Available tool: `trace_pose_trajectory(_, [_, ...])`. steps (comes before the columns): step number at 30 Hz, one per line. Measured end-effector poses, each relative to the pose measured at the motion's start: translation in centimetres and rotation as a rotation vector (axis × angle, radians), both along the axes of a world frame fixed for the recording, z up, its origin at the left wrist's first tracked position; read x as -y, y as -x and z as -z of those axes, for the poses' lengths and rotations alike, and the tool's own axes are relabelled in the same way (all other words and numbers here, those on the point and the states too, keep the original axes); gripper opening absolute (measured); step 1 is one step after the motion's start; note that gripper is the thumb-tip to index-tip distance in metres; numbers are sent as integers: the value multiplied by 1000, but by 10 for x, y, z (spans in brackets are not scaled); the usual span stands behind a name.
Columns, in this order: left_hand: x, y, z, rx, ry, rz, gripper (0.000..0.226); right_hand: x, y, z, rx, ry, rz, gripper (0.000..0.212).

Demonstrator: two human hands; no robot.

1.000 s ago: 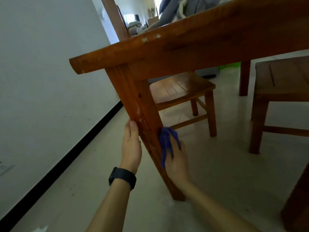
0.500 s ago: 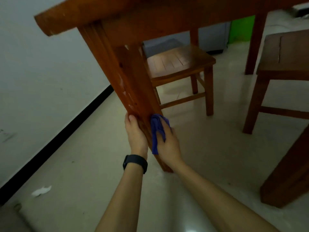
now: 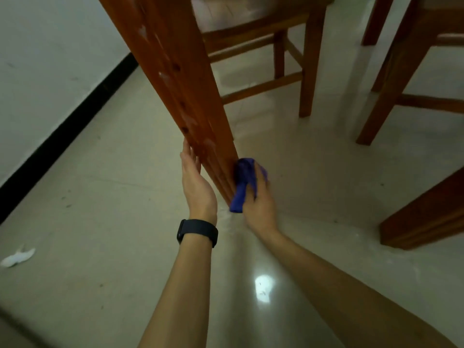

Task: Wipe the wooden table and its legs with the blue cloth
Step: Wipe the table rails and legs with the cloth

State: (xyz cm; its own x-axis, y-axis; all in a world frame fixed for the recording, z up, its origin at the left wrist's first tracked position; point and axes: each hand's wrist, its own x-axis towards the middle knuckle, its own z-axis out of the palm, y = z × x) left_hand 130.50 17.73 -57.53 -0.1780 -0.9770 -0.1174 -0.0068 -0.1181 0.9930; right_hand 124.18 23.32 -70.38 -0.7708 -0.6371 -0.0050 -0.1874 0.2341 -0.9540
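Observation:
A reddish wooden table leg (image 3: pixel 175 71) slants down from the top of the view to the floor. My right hand (image 3: pixel 259 204) holds the bunched blue cloth (image 3: pixel 244 182) against the right face of the leg, close to its foot. My left hand (image 3: pixel 197 184), with a black band on the wrist, lies with straight fingers along the leg's left edge, fingertips touching the wood. The tabletop is out of view.
A wooden chair (image 3: pixel 288 59) stands behind the leg, and a second chair (image 3: pixel 401 79) is at the right. Another table leg (image 3: pixel 426 217) sits at the right edge. A white wall with a black skirting (image 3: pixel 62 136) runs along the left. A white scrap (image 3: pixel 17 257) lies on the tiled floor.
Both hands have slid down the leg toward the floor, the right one carrying the cloth. The view has dropped, so the tabletop is gone from sight. My left hand has gone from gripping to flat.

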Motion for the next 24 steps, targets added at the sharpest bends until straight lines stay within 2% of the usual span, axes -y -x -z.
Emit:
trace_pose_trajectory(1, [3,-2,5,5,-8,11,50,6,-10,16,-23,-81,-74,63])
trace_pose_trajectory(3, [7,-5,13,14,-22,29,50,8,-13,54,-36,-403,-220,65])
trace_pose_trajectory(4, [8,-6,17,14,-25,32,50,5,-9,69,24,-576,-289,61])
trace_pose_trajectory(5, [10,-6,20,13,-27,33,49,-1,-5,82,127,-661,-305,57])
trace_pose_trajectory(7, [11,-5,24,11,-19,41,48,-10,2,93,273,-570,-100,54])
trace_pose_trajectory(9, [13,-2,28,10,-11,40,46,-4,7,89,293,-377,154,55])
trace_pose_trajectory(10, [13,-1,28,15,-4,39,45,3,9,82,285,-295,188,56])
trace_pose_trajectory(12, [12,3,27,21,10,32,42,19,11,77,253,-285,56,52])
trace_pose_trajectory(16, [12,5,23,47,10,31,40,20,30,56,110,-845,-664,19])
trace_pose_trajectory(17, [12,5,20,59,11,35,39,18,37,43,95,-903,-754,16])
trace_pose_trajectory(18, [13,5,18,71,10,33,38,18,46,29,79,-894,-759,17])
trace_pose_trajectory(20, [14,5,14,81,-17,9,40,20,62,-5,43,-790,-615,27])
trace_pose_trajectory(22, [15,6,10,98,-44,-12,49,22,71,-45,13,-662,-496,33])
trace_pose_trajectory(24, [17,5,5,104,-58,-35,57,18,75,-85,-65,-490,-464,40])
